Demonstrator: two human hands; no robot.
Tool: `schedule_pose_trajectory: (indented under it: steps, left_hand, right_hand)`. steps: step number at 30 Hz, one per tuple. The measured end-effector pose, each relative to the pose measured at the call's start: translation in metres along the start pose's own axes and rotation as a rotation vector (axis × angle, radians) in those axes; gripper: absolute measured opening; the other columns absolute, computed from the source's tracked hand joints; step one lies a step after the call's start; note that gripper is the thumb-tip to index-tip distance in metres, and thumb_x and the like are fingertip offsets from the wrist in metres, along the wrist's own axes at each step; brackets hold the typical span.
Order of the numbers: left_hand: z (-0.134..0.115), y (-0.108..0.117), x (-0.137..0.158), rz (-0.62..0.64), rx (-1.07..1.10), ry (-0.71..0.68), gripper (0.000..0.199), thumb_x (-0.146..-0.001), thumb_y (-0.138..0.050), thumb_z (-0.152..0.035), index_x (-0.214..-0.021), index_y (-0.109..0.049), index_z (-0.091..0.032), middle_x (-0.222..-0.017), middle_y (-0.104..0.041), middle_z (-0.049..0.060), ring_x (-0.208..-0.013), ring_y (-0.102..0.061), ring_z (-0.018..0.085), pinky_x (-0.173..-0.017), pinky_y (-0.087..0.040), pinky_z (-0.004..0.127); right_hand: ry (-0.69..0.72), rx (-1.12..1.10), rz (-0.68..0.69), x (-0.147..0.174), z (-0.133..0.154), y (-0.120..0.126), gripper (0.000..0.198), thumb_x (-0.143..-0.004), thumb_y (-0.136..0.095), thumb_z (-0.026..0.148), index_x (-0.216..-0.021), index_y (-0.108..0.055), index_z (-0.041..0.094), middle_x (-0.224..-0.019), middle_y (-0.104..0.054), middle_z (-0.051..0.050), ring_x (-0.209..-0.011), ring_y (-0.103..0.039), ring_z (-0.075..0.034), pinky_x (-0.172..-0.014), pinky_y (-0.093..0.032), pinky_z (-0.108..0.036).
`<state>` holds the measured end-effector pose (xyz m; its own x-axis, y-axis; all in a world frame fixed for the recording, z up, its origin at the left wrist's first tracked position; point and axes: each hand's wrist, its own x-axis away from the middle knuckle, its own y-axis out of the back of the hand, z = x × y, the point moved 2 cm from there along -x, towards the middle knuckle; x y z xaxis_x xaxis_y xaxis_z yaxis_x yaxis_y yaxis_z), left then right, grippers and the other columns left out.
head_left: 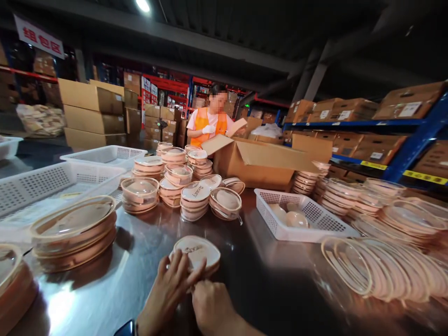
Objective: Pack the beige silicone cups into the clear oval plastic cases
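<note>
A round, pale pink zip pouch (198,252) with dark lettering on its top lies on the metal table in front of me. My left hand (175,275) rests on its left and near side, fingers spread over the top. At its near edge my right hand (212,298) is closed, fingers curled in. What those fingers pinch, if anything, is hidden. Beyond this pouch stand stacks of similar round pouches (194,200), some with clear tops and one with a dangling zip end (226,203). A larger stack of clear-topped pouches (75,228) stands to the left.
White plastic baskets (66,179) line the left side. Another white basket (304,233), holding a few round pieces, stands right of centre. Rows of pouches (385,268) cover the right. Behind an open cardboard box (259,163) stands a co-worker in an orange vest (201,123).
</note>
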<state>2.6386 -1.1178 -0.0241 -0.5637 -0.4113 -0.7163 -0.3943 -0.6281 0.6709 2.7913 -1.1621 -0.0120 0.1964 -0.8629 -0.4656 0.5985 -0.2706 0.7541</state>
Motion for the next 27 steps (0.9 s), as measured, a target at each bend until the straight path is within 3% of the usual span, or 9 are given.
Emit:
schedule_pose_trajectory:
  steps: [3,5,7,9,13,16,19,23,27]
  left_hand:
    - [0.01,-0.006,0.003,0.079,0.231,0.144,0.08,-0.077,-0.055,0.0,-0.148,-0.039,-0.034,-0.11,-0.068,0.009,-0.1,-0.065,0.029,-0.079,-0.05,0.043]
    - [0.03,-0.017,0.007,0.112,0.5,0.317,0.068,-0.086,-0.06,-0.017,-0.149,-0.039,-0.033,-0.12,-0.067,0.009,-0.104,-0.065,0.027,-0.086,-0.052,0.042]
    - [0.048,-0.028,0.01,0.138,0.765,0.488,0.055,-0.093,-0.055,-0.039,-0.146,-0.046,-0.03,-0.13,-0.065,0.01,-0.115,-0.063,0.027,-0.095,-0.052,0.042]
    - [0.061,-0.037,0.012,0.173,0.949,0.635,0.052,-0.094,-0.046,-0.053,-0.138,-0.058,-0.027,-0.132,-0.066,0.009,-0.12,-0.061,0.028,-0.1,-0.051,0.042]
    - [0.069,-0.041,0.012,0.205,1.103,0.779,0.059,-0.091,-0.043,-0.066,-0.12,-0.072,-0.023,-0.13,-0.068,0.009,-0.126,-0.057,0.033,-0.108,-0.045,0.047]
    - [0.071,-0.041,0.012,0.212,1.169,0.848,0.065,-0.088,-0.042,-0.072,-0.112,-0.076,-0.022,-0.124,-0.071,0.01,-0.124,-0.059,0.035,-0.107,-0.046,0.05]
    - [0.072,-0.04,0.013,0.207,1.216,0.846,0.067,-0.087,-0.042,-0.074,-0.112,-0.076,-0.022,-0.123,-0.072,0.01,-0.122,-0.06,0.035,-0.106,-0.047,0.05]
    - [0.074,-0.035,0.012,0.202,1.171,0.689,0.06,-0.091,-0.04,-0.069,-0.116,-0.075,-0.027,-0.127,-0.07,0.009,-0.124,-0.059,0.033,-0.107,-0.046,0.046]
    - [0.075,-0.023,0.01,0.254,1.084,0.508,0.054,-0.095,-0.038,-0.064,-0.123,-0.071,-0.03,-0.13,-0.068,0.008,-0.116,-0.064,0.029,-0.101,-0.051,0.041]
  right_hand:
    - [-0.143,-0.167,0.046,-0.007,-0.016,0.003,0.042,-0.099,-0.035,0.041,-0.069,-0.057,0.02,-0.053,-0.056,-0.002,-0.046,-0.049,-0.014,-0.049,-0.03,-0.027]
    - [-0.301,-0.337,-0.096,-0.017,-0.032,0.016,0.042,-0.097,-0.038,0.05,-0.079,-0.061,0.02,-0.063,-0.061,-0.002,-0.056,-0.056,-0.015,-0.054,-0.038,-0.025]
    - [-0.504,-0.572,-0.239,-0.025,-0.047,0.023,0.043,-0.086,-0.052,0.061,-0.086,-0.063,0.019,-0.075,-0.065,-0.004,-0.069,-0.06,-0.017,-0.061,-0.045,-0.025]
    - [-0.64,-0.751,-0.219,-0.029,-0.053,0.018,0.048,-0.072,-0.064,0.065,-0.082,-0.064,0.017,-0.074,-0.066,-0.005,-0.069,-0.062,-0.019,-0.063,-0.049,-0.028]
    - [-0.719,-0.877,-0.032,-0.025,-0.049,0.002,0.048,-0.063,-0.073,0.061,-0.076,-0.065,0.015,-0.058,-0.062,-0.003,-0.049,-0.059,-0.018,-0.052,-0.048,-0.03]
    - [-0.713,-0.904,-0.183,-0.023,-0.054,0.005,0.043,-0.068,-0.073,0.056,-0.083,-0.066,0.017,-0.06,-0.061,0.002,-0.053,-0.056,-0.013,-0.057,-0.046,-0.026]
    - [-0.729,-0.954,-0.173,-0.024,-0.062,0.008,0.042,-0.062,-0.081,0.055,-0.074,-0.067,0.017,-0.062,-0.062,0.001,-0.06,-0.056,-0.013,-0.062,-0.046,-0.024]
    - [-0.774,-1.064,0.105,-0.018,-0.058,0.0,0.055,-0.049,-0.086,0.064,-0.06,-0.064,0.015,-0.051,-0.055,0.002,-0.049,-0.048,-0.012,-0.057,-0.046,-0.029]
    - [-0.757,-1.179,0.328,-0.016,-0.04,0.008,0.06,-0.056,-0.077,0.076,-0.062,-0.067,0.017,-0.055,-0.058,-0.001,-0.06,-0.057,-0.018,-0.068,-0.051,-0.034]
